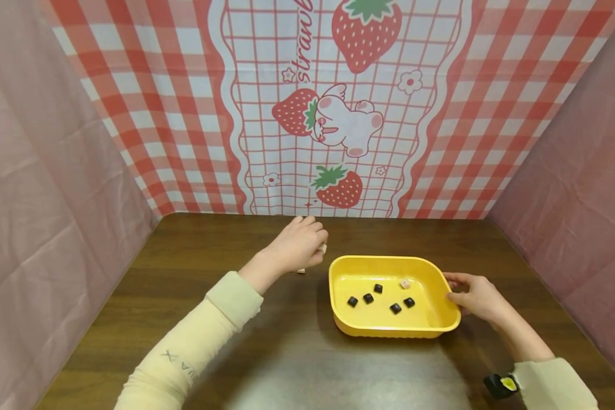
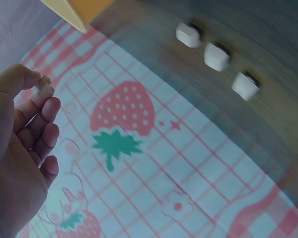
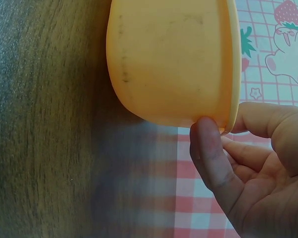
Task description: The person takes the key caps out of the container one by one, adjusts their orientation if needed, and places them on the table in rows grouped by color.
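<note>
Between thumb and fingertips, my left hand (image 1: 297,245) pinches a small cream keycap (image 2: 43,88), just left of the yellow tray (image 1: 384,259). Several black keycaps (image 1: 378,288) and one cream keycap (image 1: 405,284) lie spread over the tray's floor. My right hand (image 1: 479,296) grips the tray's right end, with the thumb and fingers on either side of the rim in the right wrist view. On the tabletop, the left wrist view has three pale keycaps (image 2: 217,55) in a row; in the head view the left hand mostly hides them.
The brown wooden table (image 1: 287,353) runs back to a red-and-white checked strawberry cloth (image 1: 307,114). Pink curtains (image 1: 574,148) hang at both sides. A small black object with a yellow-green mark (image 1: 500,385) is beside the right sleeve.
</note>
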`<state>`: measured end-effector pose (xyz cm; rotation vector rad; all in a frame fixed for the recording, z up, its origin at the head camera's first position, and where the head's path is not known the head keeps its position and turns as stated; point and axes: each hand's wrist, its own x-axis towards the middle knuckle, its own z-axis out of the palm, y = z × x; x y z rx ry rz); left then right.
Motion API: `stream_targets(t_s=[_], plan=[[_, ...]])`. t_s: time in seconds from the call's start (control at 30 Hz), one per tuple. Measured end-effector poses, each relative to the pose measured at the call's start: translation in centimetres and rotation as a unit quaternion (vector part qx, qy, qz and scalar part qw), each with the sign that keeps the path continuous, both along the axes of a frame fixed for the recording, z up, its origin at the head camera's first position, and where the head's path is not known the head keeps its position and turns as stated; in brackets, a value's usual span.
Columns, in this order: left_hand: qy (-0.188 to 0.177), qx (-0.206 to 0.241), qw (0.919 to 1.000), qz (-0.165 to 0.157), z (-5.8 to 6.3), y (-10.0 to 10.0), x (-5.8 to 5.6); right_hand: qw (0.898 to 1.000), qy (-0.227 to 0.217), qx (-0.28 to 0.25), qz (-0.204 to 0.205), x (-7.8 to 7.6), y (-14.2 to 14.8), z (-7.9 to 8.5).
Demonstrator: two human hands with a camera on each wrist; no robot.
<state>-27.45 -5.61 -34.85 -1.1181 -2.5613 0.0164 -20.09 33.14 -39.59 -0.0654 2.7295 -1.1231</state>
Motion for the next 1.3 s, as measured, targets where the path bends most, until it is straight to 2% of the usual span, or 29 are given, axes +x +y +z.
stream_targets(t_s=[0.23,0.43,0.7,1.1,1.3], plan=[[-0.011,-0.001,0.9995,0.03,-0.4,-3.0,-0.6,1.0,0.003,0.006,0.006,0.0,0.1,0.1],[-0.019,-0.006,0.9981,0.059,-1.5,-5.4,-1.2,1.0,0.001,0.009,0.005,0.0,0.1,0.1],[-0.01,0.005,0.9973,0.072,-3.2,-8.0,-1.7,1.0,0.01,0.01,0.007,0.0,0.1,0.0],[-0.035,-0.005,0.9948,0.096,-6.2,-10.0,-2.3,1.0,0.013,0.013,0.009,-0.1,0.1,-0.1],[-0.056,-0.013,0.9923,0.11,-7.2,-10.4,-2.4,1.0,0.013,0.012,0.01,-0.1,0.1,-0.2]])
